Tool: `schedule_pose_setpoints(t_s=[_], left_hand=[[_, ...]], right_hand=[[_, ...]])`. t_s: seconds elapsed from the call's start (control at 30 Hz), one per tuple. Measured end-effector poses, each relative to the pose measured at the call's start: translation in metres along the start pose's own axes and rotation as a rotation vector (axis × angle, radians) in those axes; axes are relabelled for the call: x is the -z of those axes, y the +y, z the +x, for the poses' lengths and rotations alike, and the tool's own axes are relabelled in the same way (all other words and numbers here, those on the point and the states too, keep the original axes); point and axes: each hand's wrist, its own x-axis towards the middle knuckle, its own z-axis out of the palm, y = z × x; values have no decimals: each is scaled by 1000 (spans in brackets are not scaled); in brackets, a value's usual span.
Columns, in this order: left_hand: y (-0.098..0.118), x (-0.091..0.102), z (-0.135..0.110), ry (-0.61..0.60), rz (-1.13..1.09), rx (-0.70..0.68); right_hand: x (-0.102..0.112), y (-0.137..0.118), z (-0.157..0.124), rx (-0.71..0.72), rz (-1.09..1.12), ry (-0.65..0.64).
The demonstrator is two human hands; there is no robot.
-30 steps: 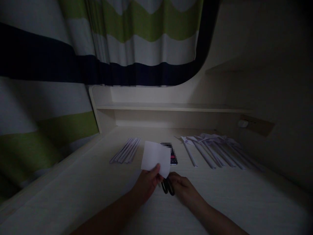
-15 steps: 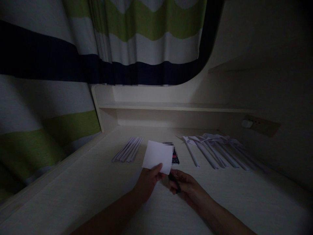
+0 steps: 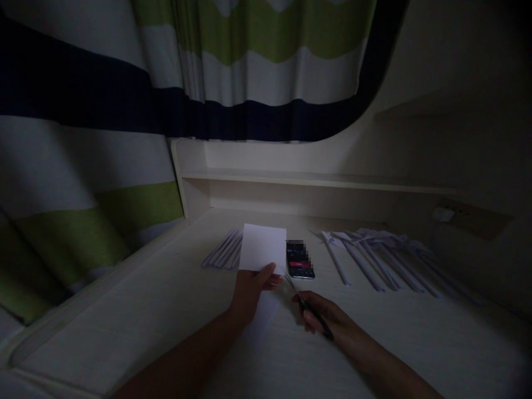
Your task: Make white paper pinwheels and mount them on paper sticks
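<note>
My left hand (image 3: 253, 288) pinches the lower edge of a square white sheet of paper (image 3: 263, 247), thumb on top. In my right hand (image 3: 322, 313) is a pair of scissors (image 3: 300, 299) with dark handles, fingers wrapped round them. Their thin blades point up and left, with the tips close to the paper's lower right corner; whether they touch it I cannot tell. Just right of the paper lies a phone (image 3: 300, 265) with a lit, partly blurred screen.
Several folded paper strips (image 3: 222, 249) lie left of the paper, partly behind it. Several rolled paper sticks (image 3: 374, 260) with wider ends lie to the right. A shelf (image 3: 291, 178) runs along the back, below a striped curtain (image 3: 274, 77). A socket with a plug (image 3: 444, 214) is on the right wall.
The paper has turned more upright and moved slightly up and left. The scissors have drawn back down and right, so their blades now show. The view has shifted slightly.
</note>
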Motion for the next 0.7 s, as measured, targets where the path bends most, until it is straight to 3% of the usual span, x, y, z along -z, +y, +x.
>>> schedule_pose_setpoints(t_s=[0.23,0.43,0.7], left_hand=[[-4,-5,-4,-30,57,4],[-2,-6,-7,-36,64,23],[-1,-6,-7,-46,60,28]], right_hand=[[3,-10,-3,-1,25,-68],[2,-2,0,2,65,-15],[4,-8,-6,-34,156,-52]])
